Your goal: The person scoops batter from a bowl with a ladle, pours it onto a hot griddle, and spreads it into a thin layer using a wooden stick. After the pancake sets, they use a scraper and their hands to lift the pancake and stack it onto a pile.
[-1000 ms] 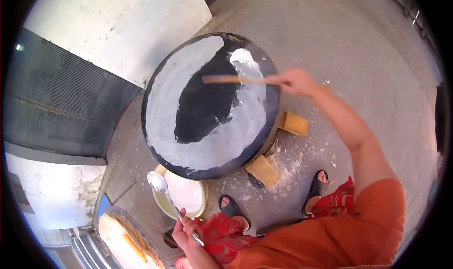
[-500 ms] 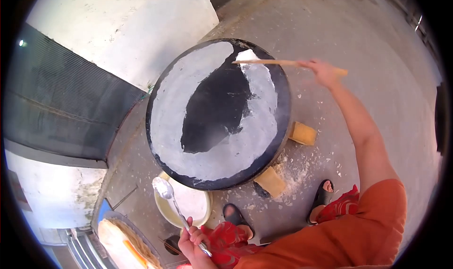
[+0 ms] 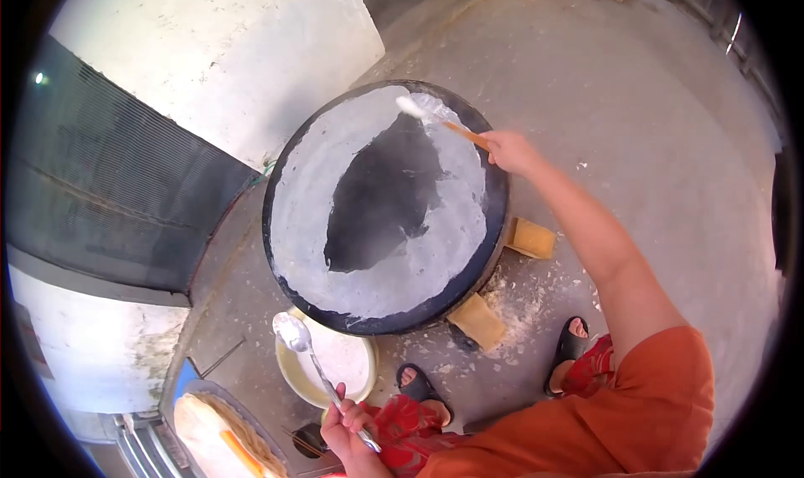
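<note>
My right hand (image 3: 511, 153) is closed around a wooden spreader (image 3: 466, 135), whose batter-coated end is at the far edge of a large round black griddle (image 3: 383, 197). Pale batter (image 3: 306, 189) forms a broad ring on the griddle, closed at the far side and leaving a dark patch in the middle. Near my body, my left hand (image 3: 347, 426) grips the handle of a big metal spoon (image 3: 293, 331) with white batter in its bowl. The spoon's head hangs over the left side of a cream-coloured basin (image 3: 373, 367) of white batter, just below the griddle.
Two yellowish blocks (image 3: 533, 238) lie beside the griddle's lower right, with pale flakes scattered on the floor. A stack of thin flatbreads (image 3: 201, 428) with an orange strip on top lies at lower left. My sandalled feet (image 3: 423, 392) are close by. A white wall (image 3: 226, 51) stands at left.
My right hand has moved left and slightly nearer, carrying the spreader along the far edge. Batter there has been spread leftward, joining the two ends of the ring. My left hand and spoon have barely shifted.
</note>
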The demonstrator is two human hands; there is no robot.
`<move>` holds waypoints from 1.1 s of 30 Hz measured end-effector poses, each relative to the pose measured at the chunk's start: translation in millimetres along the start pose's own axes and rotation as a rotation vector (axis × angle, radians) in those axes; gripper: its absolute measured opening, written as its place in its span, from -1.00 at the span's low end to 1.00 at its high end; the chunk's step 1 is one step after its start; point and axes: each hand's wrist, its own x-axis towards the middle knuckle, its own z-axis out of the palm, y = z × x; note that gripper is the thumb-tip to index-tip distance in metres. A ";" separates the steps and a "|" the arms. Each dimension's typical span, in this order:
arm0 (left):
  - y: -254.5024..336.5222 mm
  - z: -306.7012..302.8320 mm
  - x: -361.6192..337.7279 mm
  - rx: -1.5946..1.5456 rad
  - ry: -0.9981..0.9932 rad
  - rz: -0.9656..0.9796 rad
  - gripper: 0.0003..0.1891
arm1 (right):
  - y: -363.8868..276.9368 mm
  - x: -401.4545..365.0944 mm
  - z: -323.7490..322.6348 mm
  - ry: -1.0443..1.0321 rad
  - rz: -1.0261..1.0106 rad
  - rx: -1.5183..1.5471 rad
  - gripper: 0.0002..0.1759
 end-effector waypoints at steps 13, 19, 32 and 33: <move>13.6 -15.1 -18.9 -0.034 -0.088 -0.015 -0.63 | -23.9 -0.6 55.5 0.093 0.012 0.069 -0.66; 17.8 -16.4 -25.9 -0.024 -0.066 0.004 -0.65 | -66.9 -53.6 37.6 -0.063 0.084 -0.031 -0.64; 26.6 -28.2 -32.0 -0.007 -0.088 -0.009 -0.65 | -101.2 -56.9 74.4 0.115 0.165 0.061 -0.69; 26.3 -30.8 -31.2 -0.012 -0.087 -0.003 -0.65 | -93.3 -50.3 83.7 0.110 0.159 0.061 -0.69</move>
